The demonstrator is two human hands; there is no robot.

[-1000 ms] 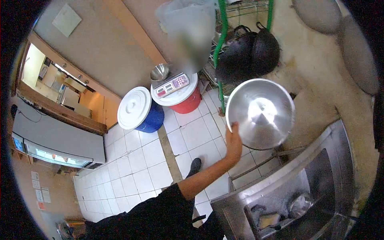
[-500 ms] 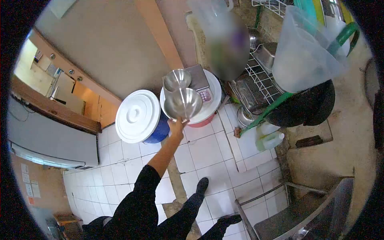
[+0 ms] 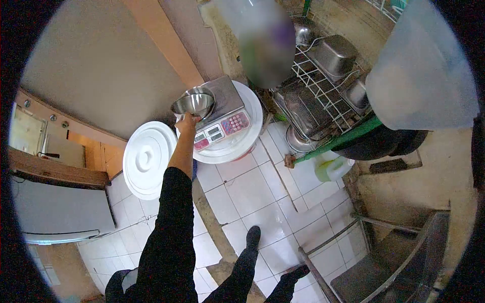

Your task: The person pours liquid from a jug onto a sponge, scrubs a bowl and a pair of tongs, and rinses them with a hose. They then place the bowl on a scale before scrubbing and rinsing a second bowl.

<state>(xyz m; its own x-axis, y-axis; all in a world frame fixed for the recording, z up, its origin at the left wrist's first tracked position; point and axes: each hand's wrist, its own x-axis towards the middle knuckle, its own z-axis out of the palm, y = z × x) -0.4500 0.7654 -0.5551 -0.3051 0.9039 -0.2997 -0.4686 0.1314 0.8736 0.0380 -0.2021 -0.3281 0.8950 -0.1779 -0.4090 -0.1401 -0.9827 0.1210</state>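
Observation:
My left hand point(image 3: 188, 122) is closed on the near rim of a shiny metal bowl point(image 3: 198, 105). This bowl overlaps a second metal bowl point(image 3: 194, 91) behind it, at the left end of the metal platform of a digital scale point(image 3: 222, 93). The keypad and display of the scale face me. The scale stands on a round white lid point(image 3: 251, 121), with a bit of red tub below it. My right hand is out of view.
Left of the scale, a white lid point(image 3: 146, 159) tops a blue bucket. To the right are a white wire rack point(image 3: 323, 88) with metal pans point(image 3: 336, 55), a jug of green liquid point(image 3: 333, 170) and a large translucent plastic container point(image 3: 419, 76). A metal-framed stand point(image 3: 374, 262) is lower right.
My left hand has carried the front bowl off the keypad side to the other bowl, so the two now overlap closely. The scale's display and keypad are uncovered, and the view has shifted.

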